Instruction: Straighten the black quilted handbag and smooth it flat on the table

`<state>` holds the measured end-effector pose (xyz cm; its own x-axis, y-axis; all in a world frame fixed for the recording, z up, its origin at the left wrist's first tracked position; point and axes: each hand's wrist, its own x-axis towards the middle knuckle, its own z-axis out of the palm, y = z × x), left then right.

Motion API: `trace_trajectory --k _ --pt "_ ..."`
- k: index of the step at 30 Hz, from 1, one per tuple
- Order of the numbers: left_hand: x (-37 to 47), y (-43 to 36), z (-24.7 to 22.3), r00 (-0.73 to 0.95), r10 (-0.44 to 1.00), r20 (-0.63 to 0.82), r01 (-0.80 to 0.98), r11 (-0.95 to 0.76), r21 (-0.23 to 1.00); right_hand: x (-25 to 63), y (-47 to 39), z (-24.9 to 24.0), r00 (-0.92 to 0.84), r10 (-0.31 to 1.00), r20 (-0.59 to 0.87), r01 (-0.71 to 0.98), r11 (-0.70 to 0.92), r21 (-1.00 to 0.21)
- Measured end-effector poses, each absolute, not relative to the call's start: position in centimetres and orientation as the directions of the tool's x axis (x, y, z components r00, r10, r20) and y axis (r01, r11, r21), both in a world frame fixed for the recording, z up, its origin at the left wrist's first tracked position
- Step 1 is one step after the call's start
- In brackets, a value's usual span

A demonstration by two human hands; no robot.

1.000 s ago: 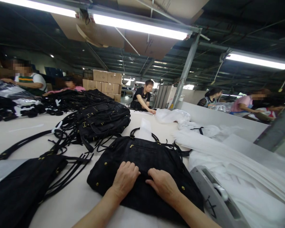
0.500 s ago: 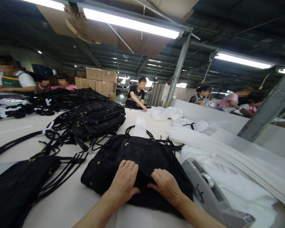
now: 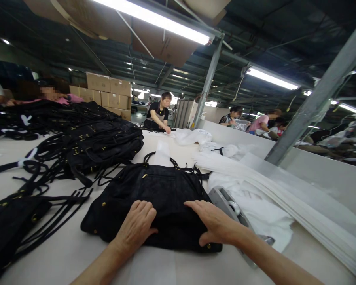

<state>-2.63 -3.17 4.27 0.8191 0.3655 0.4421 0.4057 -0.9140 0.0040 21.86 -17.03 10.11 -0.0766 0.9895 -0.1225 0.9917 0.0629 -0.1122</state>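
Note:
A black handbag (image 3: 163, 186) lies on the table in front of me, its handles pointing away and a short zip with a gold pull on its upper side. My left hand (image 3: 138, 223) is on the bag's near part, fingers bent over the fabric and thumb apart at the near side, gripping it. On the bag's right part rests my right hand (image 3: 212, 223), its fingers stretched out and thumb spread, touching the fabric without closing on it. A white strip (image 3: 162, 153) passes under the handles.
Black bags are piled (image 3: 103, 140) at the left, with another black bag (image 3: 12, 225) nearer me. Right of my bag lie a grey metal device (image 3: 225, 202), white plastic sheets (image 3: 273, 190) and a metal post (image 3: 314, 95). A co-worker (image 3: 158, 114) handles something across the table.
My right hand has spread its fingers and moved to the right along the bag, whose near right corner now shows. My left hand stays on the fabric. The view has turned to the right.

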Motion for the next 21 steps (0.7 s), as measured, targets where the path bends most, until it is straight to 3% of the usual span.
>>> trace_trajectory --k 5,9,12,14,18,21 --pt "-2.7 -3.2 4.7 0.829 0.391 0.400 0.428 -0.904 -0.004 21.9 -15.4 8.4 0.013 0.994 -0.110 0.998 -0.007 0.055" --pt "-0.6 -4.6 6.2 0.818 0.439 0.372 0.492 -0.869 -0.057 21.6 -14.7 7.3 0.053 0.991 -0.119 0.993 -0.040 0.107" --pt "1.8 -5.9 6.6 0.871 0.367 0.327 0.400 -0.916 -0.037 21.6 -15.4 7.1 0.076 0.994 -0.076 0.991 -0.067 0.117" --pt "2.8 -6.3 6.1 0.895 0.323 0.308 0.329 -0.944 0.033 22.1 -16.4 7.2 0.088 0.996 -0.004 0.995 -0.087 0.046" --pt "2.7 -5.6 3.9 0.865 0.310 0.395 0.288 -0.951 0.116 24.3 -18.5 8.0 0.071 0.985 0.156 0.971 -0.033 -0.237" --pt "2.1 -5.1 2.9 0.845 0.288 0.449 0.266 -0.957 0.113 25.3 -19.2 9.0 0.002 0.986 0.166 0.960 0.044 -0.277"
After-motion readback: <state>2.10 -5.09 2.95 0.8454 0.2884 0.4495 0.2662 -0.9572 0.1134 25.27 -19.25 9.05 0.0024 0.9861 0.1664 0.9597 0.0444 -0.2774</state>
